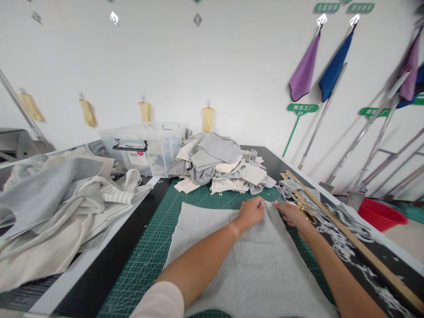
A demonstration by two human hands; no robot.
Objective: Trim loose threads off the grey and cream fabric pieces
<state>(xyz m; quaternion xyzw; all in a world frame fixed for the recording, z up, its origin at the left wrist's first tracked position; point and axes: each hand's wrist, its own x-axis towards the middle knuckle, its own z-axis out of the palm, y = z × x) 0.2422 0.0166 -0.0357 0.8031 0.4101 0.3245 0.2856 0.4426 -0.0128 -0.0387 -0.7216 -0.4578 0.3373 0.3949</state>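
Note:
A large light grey cloth (245,265) lies spread over the green cutting mat (142,260). At the cloth's far right corner, my left hand (252,212) is closed on the fabric, pinching its edge. My right hand (293,215) is closed just to the right of that corner. A small metal tip shows between the two hands, and a dark and yellow handle shows near the right fingers, but what the right hand holds is too small to make out. Beyond the mat's middle rises a pile of grey and cream cloth pieces (218,154).
Grey, cream and striped fabrics (62,194) are heaped at the left. A clear plastic box (142,145) stands behind them. Along the right side run a long wooden strip (361,247) and white scraps (341,243). A red basin (380,215) sits beyond the table.

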